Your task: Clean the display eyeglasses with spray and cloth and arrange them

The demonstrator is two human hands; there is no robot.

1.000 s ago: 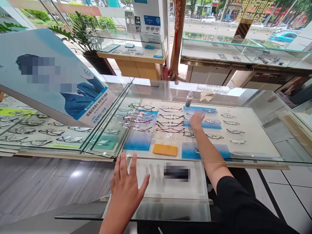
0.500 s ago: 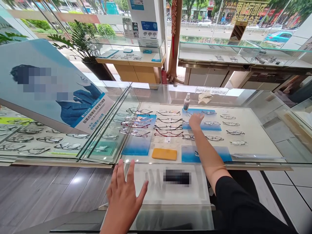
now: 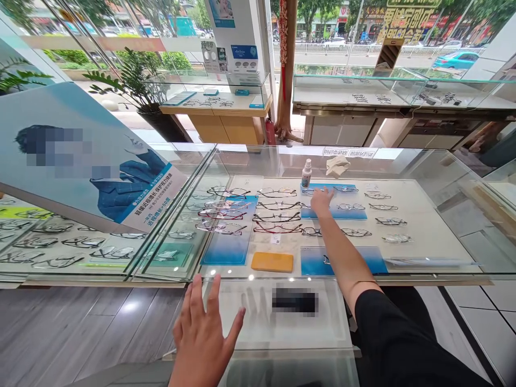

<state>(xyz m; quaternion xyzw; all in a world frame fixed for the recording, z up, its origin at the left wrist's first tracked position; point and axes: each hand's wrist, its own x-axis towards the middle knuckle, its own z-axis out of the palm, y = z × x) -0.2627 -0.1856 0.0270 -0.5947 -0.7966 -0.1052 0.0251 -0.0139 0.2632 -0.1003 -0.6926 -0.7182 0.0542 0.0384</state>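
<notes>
My right hand [image 3: 321, 200] reaches deep into the glass display case [image 3: 443, 161], forearm stretched over the white shelf. Its fingers are bunched together on a thin pair of glasses [image 3: 308, 191] at the left edge of a blue mat [image 3: 355, 212]. My left hand [image 3: 203, 333] is open, fingers spread, flat against the glass pane at the near side of the case. Rows of glasses [image 3: 277, 216] lie just left of my right hand, and more glasses [image 3: 390, 221] lie to its right.
A small spray bottle [image 3: 306, 173] and a crumpled cloth [image 3: 336, 165] stand on the case top behind my right hand. An orange pad [image 3: 272, 262] lies near the front. A large blue poster [image 3: 80, 161] leans at left. Other counters [image 3: 226, 102] stand behind.
The view has tilted, so the case sits lower in frame. My right hand stays at the same glasses by the blue mat. The left hand keeps its spread pose.
</notes>
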